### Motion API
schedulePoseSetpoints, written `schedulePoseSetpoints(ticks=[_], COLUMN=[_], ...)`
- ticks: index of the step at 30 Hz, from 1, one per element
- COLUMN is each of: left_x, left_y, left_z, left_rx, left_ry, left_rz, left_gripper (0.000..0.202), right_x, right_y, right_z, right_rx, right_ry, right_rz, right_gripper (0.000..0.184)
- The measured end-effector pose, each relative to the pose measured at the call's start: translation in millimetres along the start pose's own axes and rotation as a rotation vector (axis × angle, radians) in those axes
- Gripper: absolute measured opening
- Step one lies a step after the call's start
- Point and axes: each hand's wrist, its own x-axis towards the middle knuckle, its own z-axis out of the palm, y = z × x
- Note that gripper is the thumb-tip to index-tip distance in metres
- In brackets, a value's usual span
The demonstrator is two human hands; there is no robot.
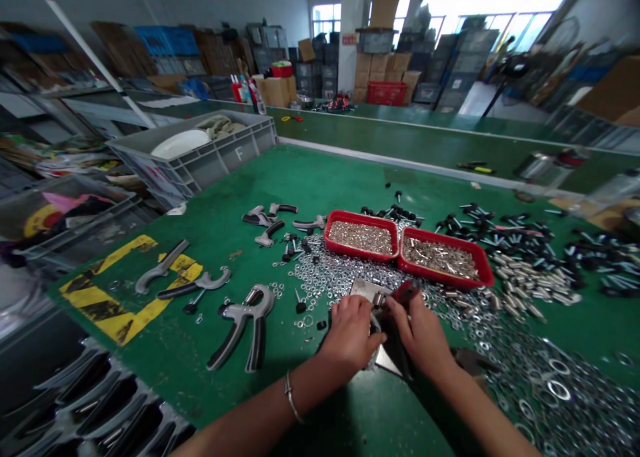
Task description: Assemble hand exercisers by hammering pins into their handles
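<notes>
My left hand (353,330) is closed around a grey and black clamp part, mostly hidden by the fingers, above a metal plate (367,288) on the bench. My right hand (423,334) is curled close beside it, its fingers at a small metal cylinder (379,300); what it grips is largely covered. A red-handled object (407,289) lies against its far side. To the left stands an assembled spring clamp (250,324). Loose clamp handles (163,267) and a screw with a black knob (300,302) lie farther left.
Two red trays (361,236) of small metal pieces sit beyond my hands. Washers (545,390), metal sleeves (535,284) and black-knobbed screws (520,234) spread to the right. A grey crate (240,154) stands at the back left; more clamp parts (100,410) lie below the bench's left edge.
</notes>
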Motion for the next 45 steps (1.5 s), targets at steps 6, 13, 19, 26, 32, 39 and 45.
schedulePoseSetpoints(ticks=[6, 13, 19, 26, 32, 39, 45], left_x=[-0.7, 0.4, 2.4, 1.3, 1.5, 0.5, 4.2], left_y=[2.1, -3.3, -3.7, -2.9, -2.0, -0.2, 5.2], left_z=[-2.4, 0.5, -0.8, -1.4, -1.8, -4.1, -9.2], left_rx=[-0.008, -0.031, -0.048, -0.045, -0.037, -0.039, 0.010], left_ry=[-0.006, -0.004, -0.024, -0.020, -0.019, -0.030, -0.042], left_rz=[-0.007, -0.004, -0.010, -0.009, -0.008, -0.014, -0.037], left_gripper=[0.041, 0.043, 0.046, 0.046, 0.046, 0.046, 0.041], right_x=[15.9, 27.2, 16.5, 16.6, 14.4, 10.9, 27.0], right_y=[-9.4, 3.7, 14.0, 9.0, 9.3, 5.1, -24.1], right_z=[-6.3, -3.2, -3.0, -5.3, -6.8, -4.6, -12.3], right_rx=[0.245, 0.931, 0.813, 0.620, 0.434, 0.031, 0.241], right_ry=[-0.047, -0.070, -0.029, -0.040, -0.019, 0.009, 0.046], right_rz=[0.015, 0.215, 0.141, 0.121, 0.067, -0.054, -0.084], right_gripper=[0.027, 0.034, 0.023, 0.023, 0.021, 0.026, 0.047])
